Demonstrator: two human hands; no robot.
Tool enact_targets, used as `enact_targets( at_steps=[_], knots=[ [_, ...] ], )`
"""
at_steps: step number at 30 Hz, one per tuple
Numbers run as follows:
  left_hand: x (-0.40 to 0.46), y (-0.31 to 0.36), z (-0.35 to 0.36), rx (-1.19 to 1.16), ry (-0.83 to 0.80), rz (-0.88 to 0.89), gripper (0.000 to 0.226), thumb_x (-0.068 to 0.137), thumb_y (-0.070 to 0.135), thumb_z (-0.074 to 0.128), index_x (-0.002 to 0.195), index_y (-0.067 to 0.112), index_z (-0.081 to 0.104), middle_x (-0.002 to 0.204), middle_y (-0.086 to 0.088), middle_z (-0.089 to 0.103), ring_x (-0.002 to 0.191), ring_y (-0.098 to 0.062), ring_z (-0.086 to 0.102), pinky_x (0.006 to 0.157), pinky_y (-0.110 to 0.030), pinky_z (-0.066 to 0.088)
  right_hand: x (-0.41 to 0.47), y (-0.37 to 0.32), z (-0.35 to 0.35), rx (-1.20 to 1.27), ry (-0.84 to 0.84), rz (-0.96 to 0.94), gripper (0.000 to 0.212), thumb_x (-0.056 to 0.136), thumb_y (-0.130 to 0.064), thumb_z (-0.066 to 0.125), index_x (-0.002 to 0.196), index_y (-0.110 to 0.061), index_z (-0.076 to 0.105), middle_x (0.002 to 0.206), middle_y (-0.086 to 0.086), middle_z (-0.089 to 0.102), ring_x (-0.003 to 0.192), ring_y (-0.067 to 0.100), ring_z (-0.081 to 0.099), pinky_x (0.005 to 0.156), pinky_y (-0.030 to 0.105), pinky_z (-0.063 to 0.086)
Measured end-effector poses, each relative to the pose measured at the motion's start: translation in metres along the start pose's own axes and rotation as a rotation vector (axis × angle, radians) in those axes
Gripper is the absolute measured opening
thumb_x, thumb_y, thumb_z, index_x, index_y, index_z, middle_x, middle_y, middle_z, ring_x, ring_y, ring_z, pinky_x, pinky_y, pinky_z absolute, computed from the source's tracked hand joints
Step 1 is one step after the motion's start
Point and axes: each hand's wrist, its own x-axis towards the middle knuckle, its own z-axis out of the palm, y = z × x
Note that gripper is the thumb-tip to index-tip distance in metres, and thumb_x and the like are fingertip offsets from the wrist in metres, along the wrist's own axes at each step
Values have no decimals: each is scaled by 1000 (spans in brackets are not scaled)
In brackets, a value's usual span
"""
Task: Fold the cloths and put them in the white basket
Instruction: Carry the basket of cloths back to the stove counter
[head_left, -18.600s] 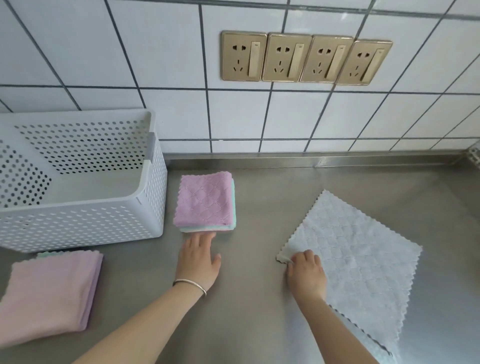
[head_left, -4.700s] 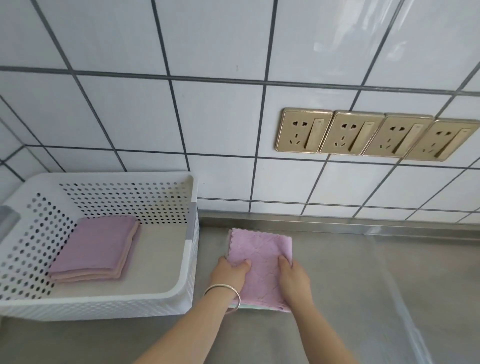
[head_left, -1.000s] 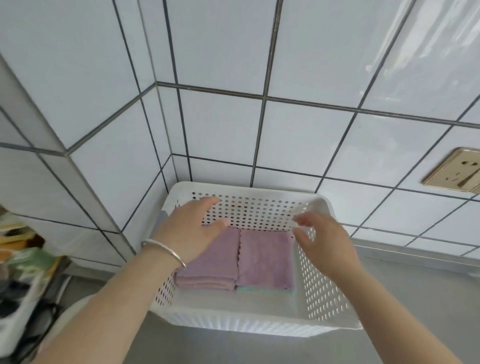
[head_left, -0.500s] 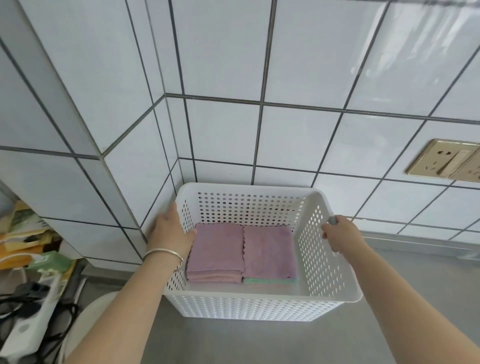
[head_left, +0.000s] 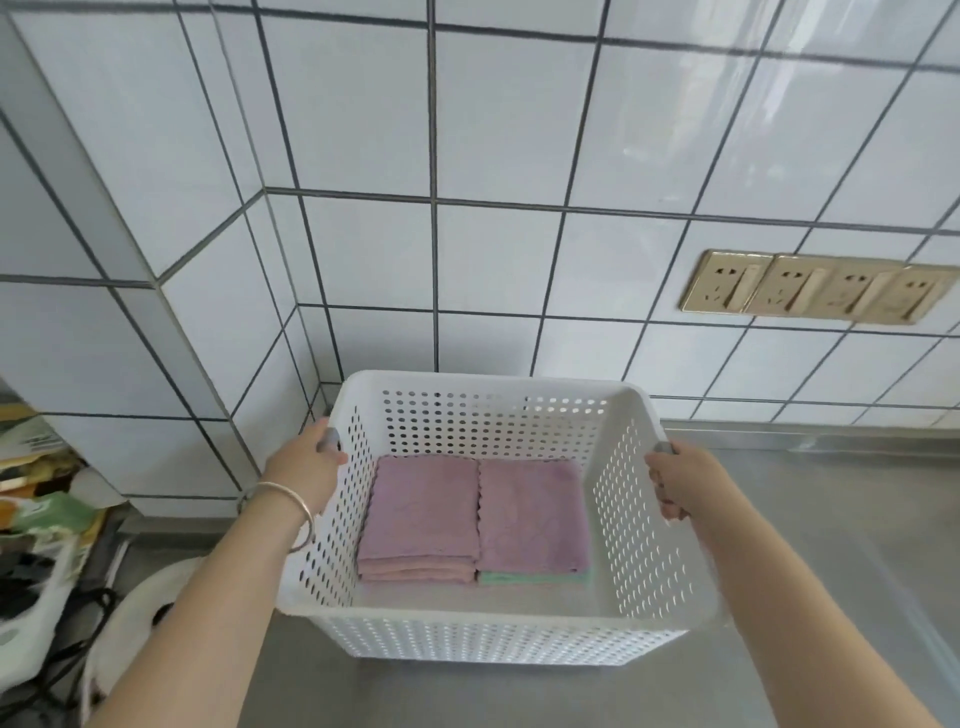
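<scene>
Both hands grip the basket (head_left: 498, 644): my left hand (head_left: 306, 470) curls round its left handle, my right hand (head_left: 680, 480) round the right. Inside, two folded stacks of cloths (head_left: 475, 512) lie side by side, touching, above the tabletop (head_left: 831, 545).

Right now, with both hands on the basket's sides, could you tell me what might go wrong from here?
The white basket sits near the counter's left end; a leftward push could tip it off. The left stack and right stack lie loose, so a tilt could slide or unfold them. The left hand and right hand grip only the rim, which might slip.
</scene>
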Motion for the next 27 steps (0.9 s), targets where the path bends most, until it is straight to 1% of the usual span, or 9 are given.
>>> enact_targets(
  at_steps=[1,4,8,10,14,19,22,24,27],
  knots=[
    [-12,-1,4,-91,-25,-20,20,97,24,33,96,21,53,91,-10,62,72,-29,56,60,-35,45,-8,8,-11,11,-14,16,34,89,-2,36,60,-18,31,57,3,28,42,12,22,41,19,19],
    [-44,2,13,-255,-112,-74,28,97,19,35,81,28,55,74,-5,53,61,-21,42,55,-32,35,-34,37,-35,36,-2,57,34,90,-3,37,60,-18,29,57,3,28,36,11,21,36,15,19],
    [-80,18,20,-282,-247,-25,27,97,23,36,76,20,51,63,-3,42,49,-14,31,46,-23,25,-69,72,-64,90,55,86,35,91,-5,41,60,-18,29,57,3,29,33,12,23,34,13,21],
    [-95,26,28,-230,-316,31,24,98,27,35,80,24,51,63,-3,40,48,-13,31,42,-22,27,-96,88,-78,140,107,110,35,92,-7,43,61,-18,30,57,3,29,30,10,22,32,12,21],
    [-109,35,40,-188,-447,118,16,97,25,35,96,26,51,65,-1,37,49,-11,29,42,-22,27,-153,117,-92,212,237,161,34,92,-11,48,62,-17,33,57,2,32,37,13,23,32,13,21],
    [-116,38,56,-98,-632,229,19,92,10,34,100,13,50,66,-4,30,51,-14,24,45,-24,21,-218,160,-88,288,413,268,32,94,-9,46,65,-17,34,56,2,32,42,12,25,30,14,23],
    [-127,43,61,-88,-763,288,16,92,5,33,101,5,46,64,-5,28,50,-14,22,40,-20,21,-270,184,-76,301,526,348,32,93,-8,42,63,-15,37,53,2,36,39,14,30,34,17,27],
    [-140,45,63,-120,-853,287,18,91,0,33,96,11,47,62,-4,25,45,-12,21,34,-13,20,-314,197,-63,305,591,402,28,92,-7,42,65,-13,43,54,1,37,39,14,32,35,20,28],
    [-174,41,69,-136,-1021,312,31,94,-3,33,107,22,45,61,-5,24,29,-5,23,33,-8,21,-388,213,-46,350,718,480,21,94,-9,43,73,-8,48,58,3,39,44,15,34,37,24,31]
  ],
)
